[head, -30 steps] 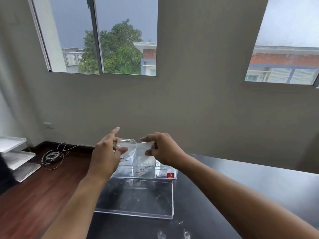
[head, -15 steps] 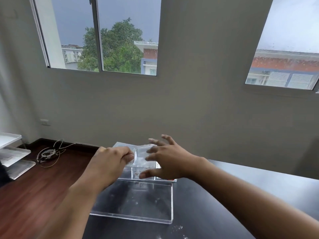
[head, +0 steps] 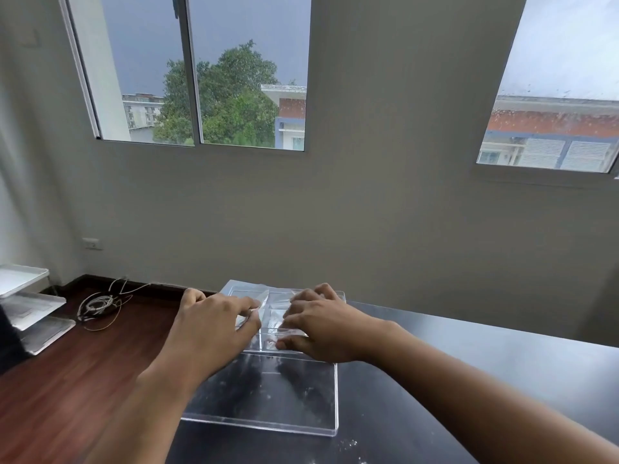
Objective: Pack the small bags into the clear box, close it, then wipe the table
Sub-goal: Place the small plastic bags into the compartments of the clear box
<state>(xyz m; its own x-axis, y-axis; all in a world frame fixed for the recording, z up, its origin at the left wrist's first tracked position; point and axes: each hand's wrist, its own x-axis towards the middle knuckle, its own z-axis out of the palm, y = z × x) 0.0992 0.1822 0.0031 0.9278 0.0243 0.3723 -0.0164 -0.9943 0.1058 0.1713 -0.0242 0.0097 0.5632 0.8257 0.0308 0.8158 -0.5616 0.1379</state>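
just hands (head: 217,326) over clear box (head: 284,316)

Dim, flat daylight from two windows (head: 201,72) on the far wall; overcast grey sky outside, rain drops speckling the right pane. The wall (head: 368,212) is muddy grey, no hard shadows. Black table (head: 502,363) shows a soft pale sheen on its right side. Clear box lid (head: 268,396) picks up dark reflections of the arms, edges glint faintly. Wide-angle bend strong: window frames lean outward (worst at left edge). Slight softness on both hands (head: 214,326), clear bags hard to separate.
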